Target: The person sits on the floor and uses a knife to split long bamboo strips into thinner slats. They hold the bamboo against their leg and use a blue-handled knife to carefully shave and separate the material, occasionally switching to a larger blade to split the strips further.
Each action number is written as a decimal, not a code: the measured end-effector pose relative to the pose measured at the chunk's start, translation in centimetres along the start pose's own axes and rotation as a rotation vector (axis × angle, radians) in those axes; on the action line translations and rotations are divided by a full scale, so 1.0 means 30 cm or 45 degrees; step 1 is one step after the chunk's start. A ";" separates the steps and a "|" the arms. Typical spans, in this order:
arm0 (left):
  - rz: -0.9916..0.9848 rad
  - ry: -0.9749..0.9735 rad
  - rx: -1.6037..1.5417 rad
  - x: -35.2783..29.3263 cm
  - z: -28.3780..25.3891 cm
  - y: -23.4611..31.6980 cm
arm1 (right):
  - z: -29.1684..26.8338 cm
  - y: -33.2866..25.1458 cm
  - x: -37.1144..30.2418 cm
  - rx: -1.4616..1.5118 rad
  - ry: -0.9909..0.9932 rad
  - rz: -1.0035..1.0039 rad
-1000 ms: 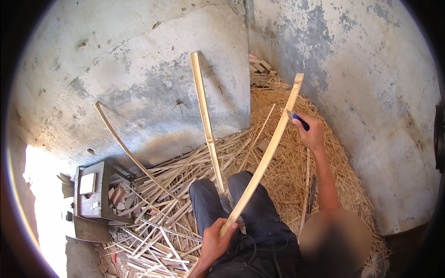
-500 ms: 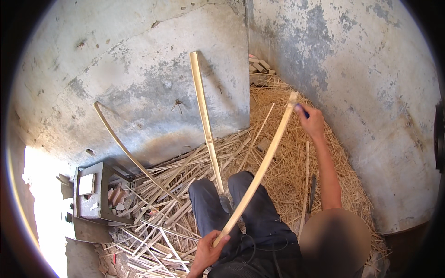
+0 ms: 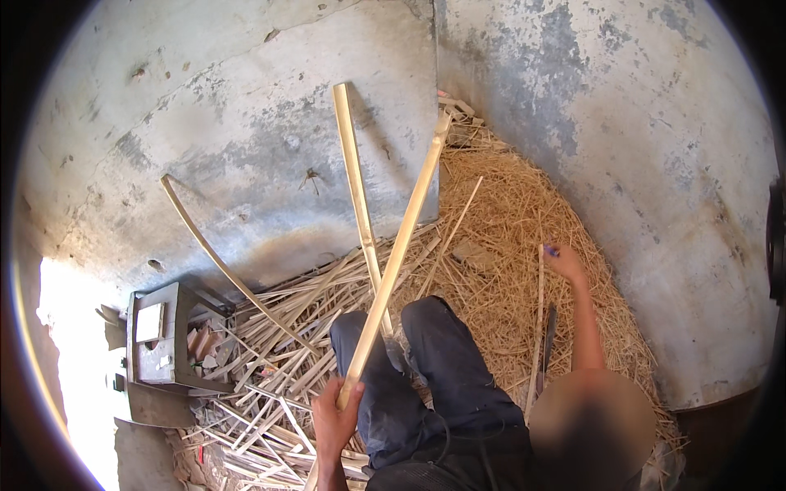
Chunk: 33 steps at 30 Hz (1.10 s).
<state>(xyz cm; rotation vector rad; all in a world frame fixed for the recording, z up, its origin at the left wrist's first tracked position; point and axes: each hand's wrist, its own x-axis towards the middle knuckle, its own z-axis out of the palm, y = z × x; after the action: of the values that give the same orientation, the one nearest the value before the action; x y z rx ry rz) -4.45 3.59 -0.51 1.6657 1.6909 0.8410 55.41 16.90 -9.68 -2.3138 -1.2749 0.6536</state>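
Note:
A long, flat split-bamboo strip [image 3: 399, 250] slants up from my left hand [image 3: 336, 413], whose fingers are wrapped round its lower part. The strip's far end stands free before the wall corner, crossing in front of a second bamboo strip [image 3: 353, 168] that rises between my knees. Off to the right, my right hand [image 3: 566, 262] is closed on a small blue object [image 3: 552, 252], mostly hidden by the fingers. That hand is close to the upper end of a thin pale strip [image 3: 539, 311]. A dark, narrow blade-like tool [image 3: 549, 335] lies beside that strip.
Loose bamboo slats [image 3: 286, 344] cover the floor at left, and a heap of fine shavings [image 3: 508, 213] fills the corner. A curved strip [image 3: 217, 254] leans on the wall. A worn wooden box [image 3: 160, 348] with broken pieces stands at far left.
My right hand has moved away from the strip's far end, down and to the right, with the blue object. The strip in my left hand has swung left and now stands steeper.

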 end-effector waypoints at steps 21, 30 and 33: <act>0.000 -0.038 -0.343 0.064 0.103 0.105 | 0.523 0.170 -0.614 0.419 -1.283 -0.044; -0.009 -0.051 -0.579 0.077 0.119 0.218 | 0.423 -0.005 -0.603 0.269 -0.406 0.034; -0.038 -0.112 -0.544 0.084 0.120 0.262 | 0.404 -0.102 -0.573 0.789 -0.108 -0.186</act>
<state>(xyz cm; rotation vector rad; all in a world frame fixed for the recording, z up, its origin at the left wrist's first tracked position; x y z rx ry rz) 3.15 6.23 3.55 1.3604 1.3565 1.0166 38.25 5.22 -14.26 -1.6893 -1.0676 0.9456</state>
